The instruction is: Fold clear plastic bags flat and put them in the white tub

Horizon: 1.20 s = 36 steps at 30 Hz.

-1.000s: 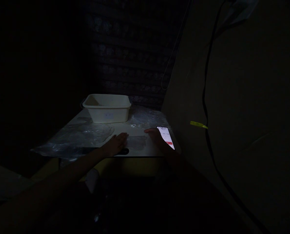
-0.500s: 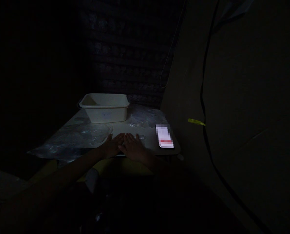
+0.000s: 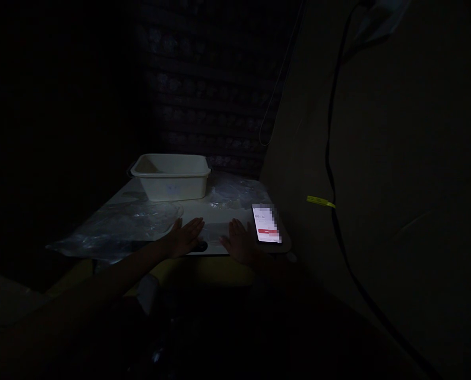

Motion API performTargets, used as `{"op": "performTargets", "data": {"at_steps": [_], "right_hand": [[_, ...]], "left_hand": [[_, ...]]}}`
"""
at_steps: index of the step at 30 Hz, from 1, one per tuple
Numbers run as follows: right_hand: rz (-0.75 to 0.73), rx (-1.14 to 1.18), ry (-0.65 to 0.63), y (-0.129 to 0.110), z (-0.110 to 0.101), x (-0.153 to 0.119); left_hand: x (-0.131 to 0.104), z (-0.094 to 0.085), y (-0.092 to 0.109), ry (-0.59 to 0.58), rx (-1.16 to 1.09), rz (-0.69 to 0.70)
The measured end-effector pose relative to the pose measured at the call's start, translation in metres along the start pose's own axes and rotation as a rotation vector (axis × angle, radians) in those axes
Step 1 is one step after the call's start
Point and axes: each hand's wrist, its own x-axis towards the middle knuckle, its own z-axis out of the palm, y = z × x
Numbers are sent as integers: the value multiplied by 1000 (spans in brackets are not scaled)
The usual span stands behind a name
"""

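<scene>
Both hands rest palm down near the front edge of a pale table [image 3: 215, 212], with a gap between them. My left hand [image 3: 183, 237] has its fingers stretched out and holds nothing. Beside and partly beneath it is a dark, rounded-ended object [image 3: 200, 246], perhaps a handle. My right hand [image 3: 239, 240] lies with its fingers apart, just left of a phone [image 3: 266, 224] with a lit screen. A small clear plastic piece [image 3: 213, 230] seems to lie between the hands, hard to make out in the dim light.
A cream plastic tub [image 3: 174, 187] stands at the table's back left. Clear plastic sheeting [image 3: 128, 224] covers the left side, and more plastic [image 3: 235, 191] lies at the back right. A black cable [image 3: 330, 163] with a yellow tag [image 3: 318, 201] hangs along the right wall.
My right hand has moved right, away from my left hand, opening a gap between them. The dark rounded end now shows beside my left hand, which has barely moved.
</scene>
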Motion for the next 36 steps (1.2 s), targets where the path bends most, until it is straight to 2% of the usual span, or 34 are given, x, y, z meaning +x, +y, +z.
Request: {"op": "performTargets", "data": {"at_steps": [5,9,12,15,18,23,25,28,30,33,34,36], "right_hand": [[24,-30,7,10,-14,2],[-25,-17,11,19,-25,22],[-61,4,-21,20,-22,39],[-27,-24,-15,18,-15,50],[-72,-54,-6,16,-14,54],[-213,-24,88,12,-29,57],[-246,32,128,8,-37,56],[-256,192,173,3,-43,56],[-183,381,205,2,-40,57],[122,789,212,4,-31,58],[237,950,166,4,-28,58],[406,1279,-17,6,-25,56]], "left_hand": [[1,2,-2,17,-14,10],[2,2,-2,0,-24,-8],[0,-3,0,-19,-64,-12],[-4,-13,4,-59,-143,-26],[-5,-26,7,-43,-316,-59],[9,-38,0,129,-852,-144],[18,-37,-4,120,-1023,-153],[27,-34,-5,48,-1198,-197],[29,-34,-2,54,-1314,-278],[29,-38,3,148,-1527,-371],[29,-40,5,188,-1597,-380],[27,-42,8,272,-1717,-376]]}}
